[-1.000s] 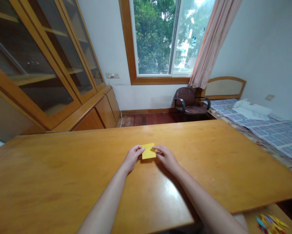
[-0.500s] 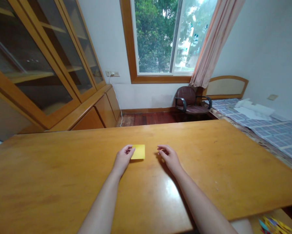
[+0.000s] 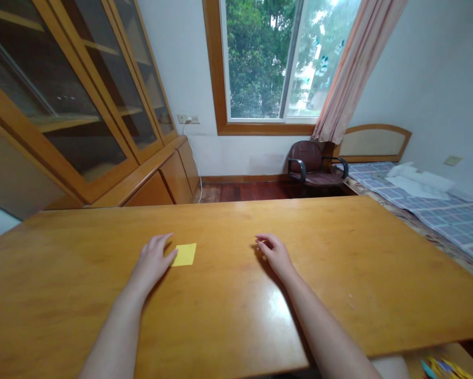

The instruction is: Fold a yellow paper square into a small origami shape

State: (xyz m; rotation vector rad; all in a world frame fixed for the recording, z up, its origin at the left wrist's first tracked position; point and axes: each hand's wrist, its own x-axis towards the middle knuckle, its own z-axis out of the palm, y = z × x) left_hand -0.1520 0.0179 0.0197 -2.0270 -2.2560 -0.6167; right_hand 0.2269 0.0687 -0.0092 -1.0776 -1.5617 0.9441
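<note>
A small yellow folded paper lies flat on the wooden table, left of the middle. My left hand rests on the table with its fingers stretched out and its fingertips touching the paper's left edge. My right hand lies on the table to the right, well apart from the paper, fingers loosely curled with nothing in them.
A glass-fronted wooden cabinet stands along the left wall. Beyond the table are a dark office chair, a window and a bed at the right. Coloured paper pieces lie below the table's near right corner.
My left hand has slid the yellow paper to the left across the table. My right hand let go of the paper and stayed where it was.
</note>
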